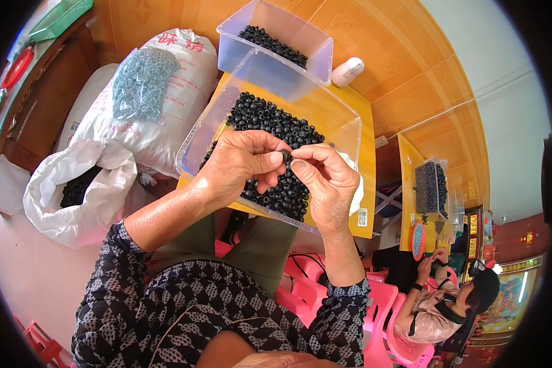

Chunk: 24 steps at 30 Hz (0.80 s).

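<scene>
Over a clear plastic bin (352,119), my left hand (236,165) is closed in a pinch, thumb against forefinger, on a small black round part (286,154). From the other side my right hand (330,184) meets it, thumb and fingertips also pinched at the same part. The fingers cover most of that piece, so its exact shape is hard to see. Below both hands, a heap of small black ring-shaped parts with holes (270,119) lies in the bin.
Behind stands another clear bin (227,52) of black parts, beside a pale bottle (348,72) on the yellow table (366,147). At left are a full white sack (196,73) bearing a bag of blue-grey bits (141,86) and an open white bag (46,193). A co-worker (432,313) sits at right.
</scene>
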Each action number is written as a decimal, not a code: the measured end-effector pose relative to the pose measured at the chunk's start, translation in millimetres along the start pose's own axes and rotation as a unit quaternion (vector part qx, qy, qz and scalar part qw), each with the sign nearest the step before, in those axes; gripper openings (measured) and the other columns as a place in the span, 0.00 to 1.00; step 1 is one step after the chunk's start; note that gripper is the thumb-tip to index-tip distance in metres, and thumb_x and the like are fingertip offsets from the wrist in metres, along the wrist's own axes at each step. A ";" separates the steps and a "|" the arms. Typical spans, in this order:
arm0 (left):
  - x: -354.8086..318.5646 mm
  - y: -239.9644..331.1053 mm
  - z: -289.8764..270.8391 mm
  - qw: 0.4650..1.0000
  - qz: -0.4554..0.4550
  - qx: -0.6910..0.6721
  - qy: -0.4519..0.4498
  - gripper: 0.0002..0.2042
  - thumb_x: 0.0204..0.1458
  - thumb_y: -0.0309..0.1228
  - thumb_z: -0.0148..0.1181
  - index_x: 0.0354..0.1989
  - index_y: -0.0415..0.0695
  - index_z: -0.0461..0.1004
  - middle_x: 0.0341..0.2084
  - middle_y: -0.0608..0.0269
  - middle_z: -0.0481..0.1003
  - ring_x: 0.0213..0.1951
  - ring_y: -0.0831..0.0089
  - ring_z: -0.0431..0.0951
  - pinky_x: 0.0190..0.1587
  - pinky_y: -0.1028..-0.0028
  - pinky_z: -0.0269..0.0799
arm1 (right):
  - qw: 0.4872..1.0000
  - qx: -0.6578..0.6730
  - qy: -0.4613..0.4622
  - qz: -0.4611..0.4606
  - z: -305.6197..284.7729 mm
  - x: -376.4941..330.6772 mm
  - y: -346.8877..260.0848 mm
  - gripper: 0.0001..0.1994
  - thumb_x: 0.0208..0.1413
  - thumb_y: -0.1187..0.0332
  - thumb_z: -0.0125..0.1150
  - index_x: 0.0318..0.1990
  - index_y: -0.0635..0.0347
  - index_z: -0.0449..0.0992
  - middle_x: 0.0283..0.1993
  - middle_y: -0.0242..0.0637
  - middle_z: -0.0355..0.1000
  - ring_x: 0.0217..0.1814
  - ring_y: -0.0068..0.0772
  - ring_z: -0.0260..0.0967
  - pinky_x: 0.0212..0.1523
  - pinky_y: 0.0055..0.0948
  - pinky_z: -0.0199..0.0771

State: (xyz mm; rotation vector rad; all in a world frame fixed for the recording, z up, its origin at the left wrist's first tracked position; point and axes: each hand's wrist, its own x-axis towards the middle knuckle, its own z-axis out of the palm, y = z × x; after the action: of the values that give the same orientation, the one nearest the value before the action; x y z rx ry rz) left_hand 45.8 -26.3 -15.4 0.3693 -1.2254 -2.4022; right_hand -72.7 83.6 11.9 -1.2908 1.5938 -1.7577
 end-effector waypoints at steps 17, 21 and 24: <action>-3.5 -1.2 0.6 0.998 0.014 0.067 0.003 0.07 0.51 0.24 0.54 0.37 0.34 0.71 0.21 0.64 0.72 0.21 0.81 0.70 0.19 0.83 0.64 | 0.999 -0.002 -0.012 0.037 -3.8 -3.5 -0.3 0.05 0.47 0.83 0.58 0.32 0.65 0.72 0.31 0.28 0.69 0.33 0.15 0.65 0.35 0.16 0.68; -4.8 -0.9 1.2 0.997 0.021 0.068 0.002 0.07 0.51 0.24 0.54 0.36 0.34 0.71 0.21 0.64 0.72 0.21 0.81 0.70 0.20 0.83 0.64 | 0.999 0.003 -0.006 0.034 -2.2 -4.2 1.7 0.06 0.46 0.83 0.58 0.32 0.64 0.73 0.31 0.28 0.69 0.33 0.16 0.66 0.35 0.17 0.68; -5.1 -0.4 1.7 0.997 0.022 0.068 0.001 0.07 0.51 0.24 0.54 0.36 0.34 0.71 0.21 0.64 0.72 0.21 0.81 0.70 0.20 0.83 0.64 | 1.000 -0.012 -0.005 0.018 -0.9 -4.7 4.2 0.06 0.46 0.83 0.58 0.32 0.64 0.73 0.31 0.29 0.70 0.33 0.16 0.66 0.35 0.17 0.68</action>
State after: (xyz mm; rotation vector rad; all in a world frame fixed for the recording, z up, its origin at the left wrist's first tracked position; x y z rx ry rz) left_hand 49.4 -22.4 -14.5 0.3809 -1.3857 -2.2883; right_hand -72.3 86.9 6.5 -1.2713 1.6282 -1.7128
